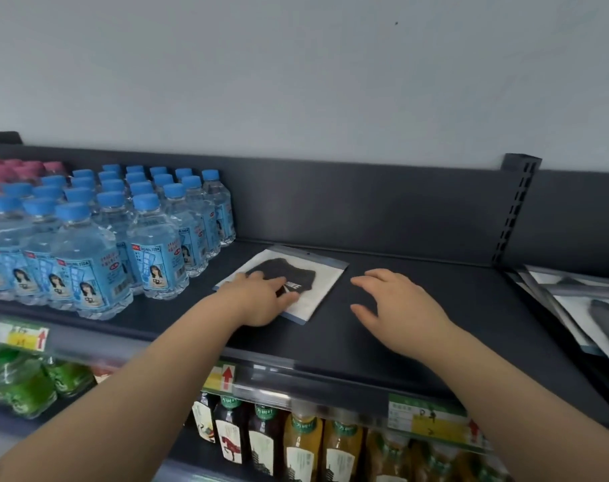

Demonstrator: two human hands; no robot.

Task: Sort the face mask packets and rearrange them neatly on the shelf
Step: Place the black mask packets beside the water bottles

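Observation:
A clear packet with a black face mask [317, 273] lies flat on the dark shelf [418, 328], just right of the water bottles. My left hand [261, 297] rests palm-down on the packet's near left part, fingers spread over it. To the right of the packet, my right hand [397, 304] hovers over the bare shelf with fingers apart, holding nothing. More mask packets [574, 307] lie in a loose overlapping pile at the shelf's far right, partly cut off by the frame edge.
Rows of blue-capped water bottles [122, 231] fill the shelf's left side. An upright slotted post [515, 210] stands at the back right. Below the price-tag rail [261, 384] stand drink bottles [296, 443] and green bottles [28, 384].

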